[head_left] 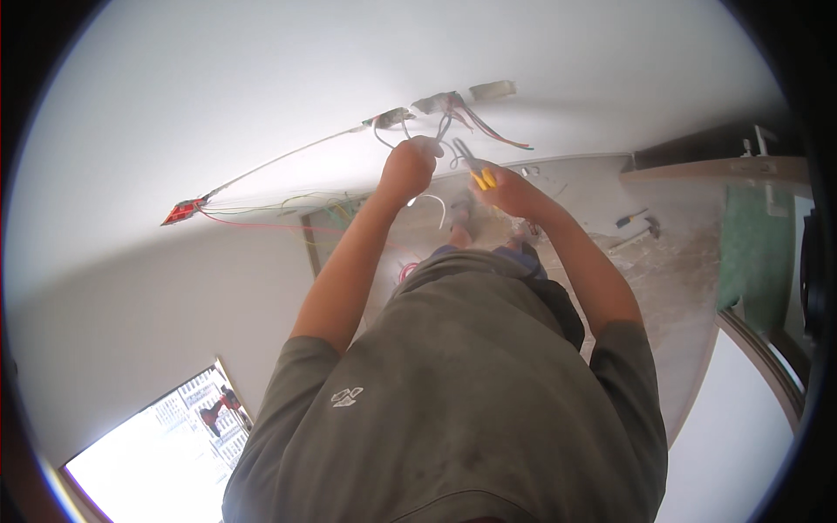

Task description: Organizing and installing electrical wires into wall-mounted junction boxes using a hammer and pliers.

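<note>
Near the wall, my left hand (409, 166) is closed on a grey wire (443, 127) that comes out of a rough hole (433, 104). Just right of it, my right hand (513, 191) grips pliers (484, 179) with yellow handles. The metal jaws point up toward the wall, close to a loop of thin wire (454, 160); whether they touch it I cannot tell. Several red, blue and dark wires (495, 132) hang from the same hole, stretching right. A white cable (440, 207) curls below my left hand.
A red wall box (183, 212) at left trails red, green and yellow wires; a groove runs from it to the holes. On the dusty floor at right lie a hammer (643, 234) and a small dark-ended tool (629, 219). A bright window (148, 453) is at lower left.
</note>
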{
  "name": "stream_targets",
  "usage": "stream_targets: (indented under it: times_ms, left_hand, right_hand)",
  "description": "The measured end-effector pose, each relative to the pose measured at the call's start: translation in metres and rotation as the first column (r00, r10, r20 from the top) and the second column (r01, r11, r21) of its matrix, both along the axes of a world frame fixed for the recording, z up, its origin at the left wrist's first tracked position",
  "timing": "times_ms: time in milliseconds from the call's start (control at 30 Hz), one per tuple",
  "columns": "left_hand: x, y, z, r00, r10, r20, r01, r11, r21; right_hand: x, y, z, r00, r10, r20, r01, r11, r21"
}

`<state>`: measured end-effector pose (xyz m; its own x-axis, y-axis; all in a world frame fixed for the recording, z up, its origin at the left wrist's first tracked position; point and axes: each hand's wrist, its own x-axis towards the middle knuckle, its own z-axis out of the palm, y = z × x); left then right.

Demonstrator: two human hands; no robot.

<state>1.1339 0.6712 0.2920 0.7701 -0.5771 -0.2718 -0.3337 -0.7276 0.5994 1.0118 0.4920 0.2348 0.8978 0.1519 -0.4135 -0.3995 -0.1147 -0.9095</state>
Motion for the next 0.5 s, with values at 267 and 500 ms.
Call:
stream_targets:
  times_ms: [267, 500]
  left_hand:
    - [0.009, 0.002, 0.018, 0.724, 0.233, -0.649, -0.389, 0.915, -0.105]
    - [0.011, -0.001, 0.021, 0.793, 0.284, -0.539, -0.336, 0.942, 0.001]
  right_hand:
    - [0.037, 0.002, 0.002, 0.989, 0.138, 0.045, -0.144, 0.971, 0.191]
    - [0.05, -0.006, 0.02, 0.968, 0.252, -0.012, -0.246, 0.952, 0.183]
